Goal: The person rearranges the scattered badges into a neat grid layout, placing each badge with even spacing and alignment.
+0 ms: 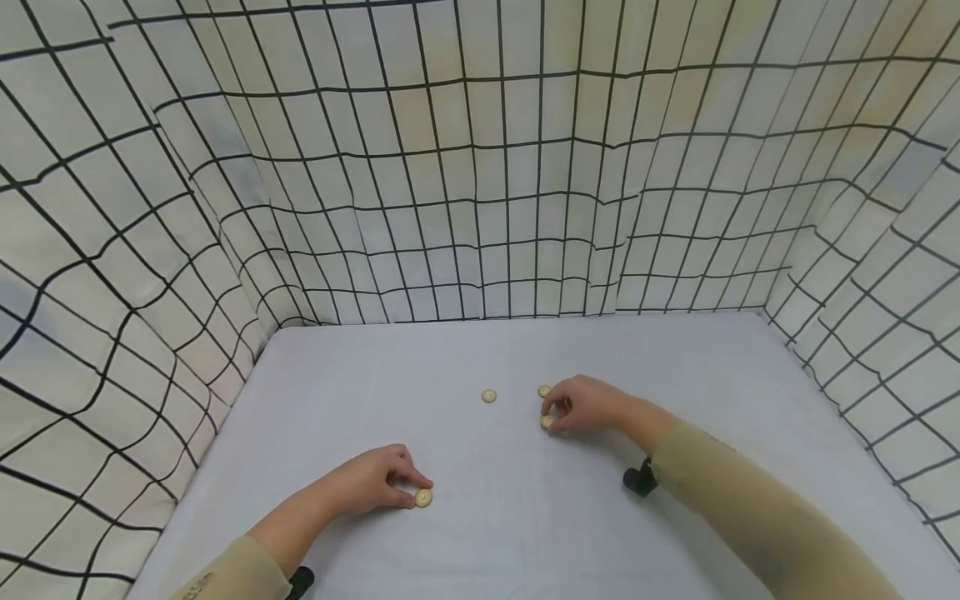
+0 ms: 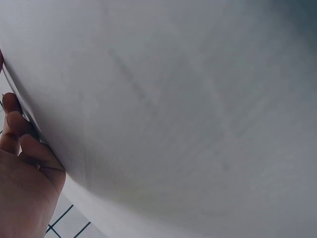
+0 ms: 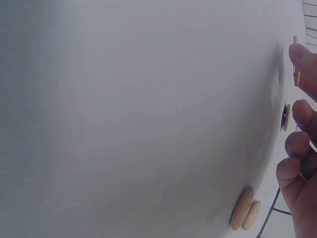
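Observation:
In the head view my left hand (image 1: 378, 481) is low on the white cloth, thumb and index finger pinching a round cream button (image 1: 423, 497) at its edge. The left wrist view shows my curled fingers (image 2: 30, 141) against the cloth, with that button hidden. Farther right, my right hand (image 1: 583, 406) pinches another cream button (image 1: 547, 422) between thumb and forefinger. From the right wrist, this held button (image 3: 296, 78) appears edge-on, lifted off the cloth. Just beyond the right hand lies a button (image 1: 544, 391), and to its left another button (image 1: 489, 396).
White cloth (image 1: 480, 533) covers the flat table. Black-gridded white fabric walls (image 1: 510, 200) rise at the back and both sides. Two buttons (image 3: 241, 209) sit one against the other in the right wrist view. A black wrist device (image 1: 640, 478) hangs under the right sleeve.

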Motion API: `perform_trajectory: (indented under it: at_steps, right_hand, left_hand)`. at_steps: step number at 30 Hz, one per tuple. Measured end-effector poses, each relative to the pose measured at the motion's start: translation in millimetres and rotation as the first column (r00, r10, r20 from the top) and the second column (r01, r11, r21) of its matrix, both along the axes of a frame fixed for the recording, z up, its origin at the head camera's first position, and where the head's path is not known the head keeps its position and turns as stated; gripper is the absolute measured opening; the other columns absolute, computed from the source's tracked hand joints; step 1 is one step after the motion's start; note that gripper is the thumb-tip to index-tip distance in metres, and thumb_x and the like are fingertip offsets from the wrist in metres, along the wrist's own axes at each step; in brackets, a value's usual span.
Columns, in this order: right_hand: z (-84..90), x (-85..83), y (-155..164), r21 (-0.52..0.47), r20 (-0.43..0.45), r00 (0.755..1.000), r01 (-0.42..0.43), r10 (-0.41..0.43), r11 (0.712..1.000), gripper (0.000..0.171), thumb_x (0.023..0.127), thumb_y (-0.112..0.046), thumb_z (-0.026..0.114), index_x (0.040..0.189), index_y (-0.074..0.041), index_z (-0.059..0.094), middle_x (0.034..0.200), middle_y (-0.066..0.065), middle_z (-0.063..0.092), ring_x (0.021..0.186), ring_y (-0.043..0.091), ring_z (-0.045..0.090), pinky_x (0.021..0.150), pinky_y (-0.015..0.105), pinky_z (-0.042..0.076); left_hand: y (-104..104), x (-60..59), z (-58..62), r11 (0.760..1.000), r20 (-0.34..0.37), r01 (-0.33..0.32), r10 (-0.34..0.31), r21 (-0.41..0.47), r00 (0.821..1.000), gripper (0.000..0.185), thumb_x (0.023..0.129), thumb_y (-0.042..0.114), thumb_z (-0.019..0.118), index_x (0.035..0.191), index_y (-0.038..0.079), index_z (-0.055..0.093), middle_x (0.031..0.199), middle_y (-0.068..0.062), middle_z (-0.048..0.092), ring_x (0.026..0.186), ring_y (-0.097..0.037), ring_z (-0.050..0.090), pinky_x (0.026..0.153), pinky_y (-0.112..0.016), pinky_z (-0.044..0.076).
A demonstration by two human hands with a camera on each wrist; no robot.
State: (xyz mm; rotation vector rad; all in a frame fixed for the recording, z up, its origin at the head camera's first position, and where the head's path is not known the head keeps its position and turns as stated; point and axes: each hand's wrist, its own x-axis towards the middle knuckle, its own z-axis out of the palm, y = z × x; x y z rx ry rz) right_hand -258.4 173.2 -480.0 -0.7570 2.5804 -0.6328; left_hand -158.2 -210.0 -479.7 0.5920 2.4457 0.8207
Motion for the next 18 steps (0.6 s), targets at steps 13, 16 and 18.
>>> perform_trajectory:
  at_steps: [13, 16, 18]
  right_hand:
    - [-5.0, -12.1, 2.4, 0.02, 0.003, 1.0, 0.013, -0.013, 1.0, 0.016, 0.083, -0.026, 0.081, 0.098, -0.026, 0.075, 0.077, -0.007, 0.059, 0.075, 0.011, 0.052, 0.072, 0.032, 0.043]
    - [-5.4, -12.0, 2.3, 0.017, 0.004, 1.0, 0.013, -0.013, 1.0, 0.016, 0.083, -0.025, 0.08, 0.098, -0.025, 0.075, 0.077, -0.006, 0.058, 0.075, 0.012, 0.052, 0.071, 0.032, 0.043]
    - [-4.8, -11.8, 2.2, 0.013, 0.005, 1.0, 0.011, -0.011, 1.0, 0.017, 0.083, -0.024, 0.08, 0.099, -0.025, 0.075, 0.077, -0.006, 0.059, 0.075, 0.012, 0.052, 0.071, 0.032, 0.043]
  left_hand:
    - [-0.6, -0.1, -2.3, 1.0, -0.013, 0.007, -0.007, 0.007, 1.0, 0.025, 0.081, 0.027, 0.082, 0.105, 0.035, 0.078, 0.094, 0.013, 0.057, 0.085, -0.012, 0.05, 0.072, -0.028, 0.041]
    - [-0.8, -0.4, -2.5, 1.0, -0.014, 0.006, -0.006, 0.005, 1.0, 0.025, 0.081, 0.027, 0.082, 0.105, 0.035, 0.078, 0.094, 0.013, 0.057, 0.085, -0.012, 0.05, 0.072, -0.028, 0.041]
    - [-1.0, -0.5, -2.3, 1.0, -0.011, 0.004, -0.004, 0.004, 1.0, 0.025, 0.081, 0.027, 0.082, 0.105, 0.035, 0.078, 0.094, 0.013, 0.057, 0.085, -0.012, 0.05, 0.072, -0.028, 0.041]
